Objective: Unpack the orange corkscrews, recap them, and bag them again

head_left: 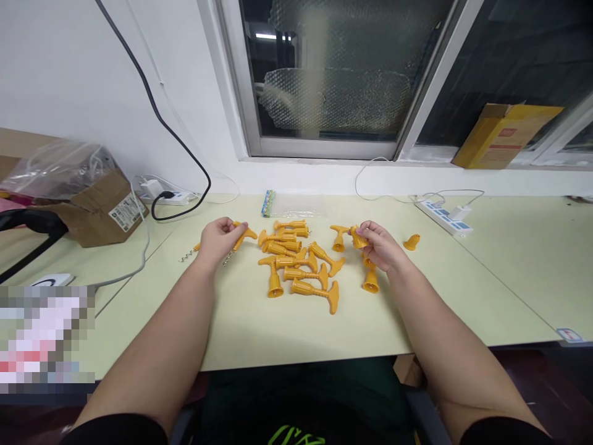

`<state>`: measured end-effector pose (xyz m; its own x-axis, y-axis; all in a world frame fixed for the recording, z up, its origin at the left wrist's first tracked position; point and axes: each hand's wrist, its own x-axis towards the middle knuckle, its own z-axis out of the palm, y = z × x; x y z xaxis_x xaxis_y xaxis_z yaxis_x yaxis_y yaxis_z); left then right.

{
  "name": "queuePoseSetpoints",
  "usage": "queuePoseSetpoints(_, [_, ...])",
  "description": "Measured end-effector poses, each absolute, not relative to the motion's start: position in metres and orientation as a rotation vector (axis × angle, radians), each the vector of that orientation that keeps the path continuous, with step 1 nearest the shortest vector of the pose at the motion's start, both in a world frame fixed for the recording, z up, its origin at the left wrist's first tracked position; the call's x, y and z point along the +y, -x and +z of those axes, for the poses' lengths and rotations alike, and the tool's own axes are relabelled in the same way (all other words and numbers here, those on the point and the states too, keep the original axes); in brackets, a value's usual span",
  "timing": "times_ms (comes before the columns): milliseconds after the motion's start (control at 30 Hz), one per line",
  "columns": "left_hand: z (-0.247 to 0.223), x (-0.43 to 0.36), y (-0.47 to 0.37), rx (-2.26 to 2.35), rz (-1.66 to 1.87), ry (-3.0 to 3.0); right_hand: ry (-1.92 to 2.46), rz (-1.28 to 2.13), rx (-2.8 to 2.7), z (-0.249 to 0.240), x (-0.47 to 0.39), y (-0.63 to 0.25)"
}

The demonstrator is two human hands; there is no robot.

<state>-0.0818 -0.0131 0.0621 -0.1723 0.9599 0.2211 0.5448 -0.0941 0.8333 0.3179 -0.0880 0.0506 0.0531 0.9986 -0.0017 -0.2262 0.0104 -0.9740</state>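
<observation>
Corkscrews in orange plastic lie in a loose pile on a pale green desk. Left of the pile, the left hand pinches a T-shaped handle, its metal spiral bare. Right of the pile, the right hand grips a bell-shaped sleeve between thumb and curled fingers. Farther right of the pile lies a loose sleeve; behind the pile, a clear plastic bag.
</observation>
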Motion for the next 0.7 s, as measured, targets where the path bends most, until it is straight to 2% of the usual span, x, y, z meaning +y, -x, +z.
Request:
queuePoseSetpoints(167, [0.058,-0.005,0.114,2.021,0.855,-1.813,1.131,1.076,-1.004,0.053,-0.084,-0.337])
queuePoseSetpoints(400, [0.053,0.005,0.143,1.979,0.773,-1.780,1.427,0.443,-1.016,0.042,-0.072,-0.384])
queuePoseSetpoints(700, [0.048,0.009,0.149,2.005,0.677,-1.702,1.853,0.183,-1.069,0.037,-0.079,-0.411])
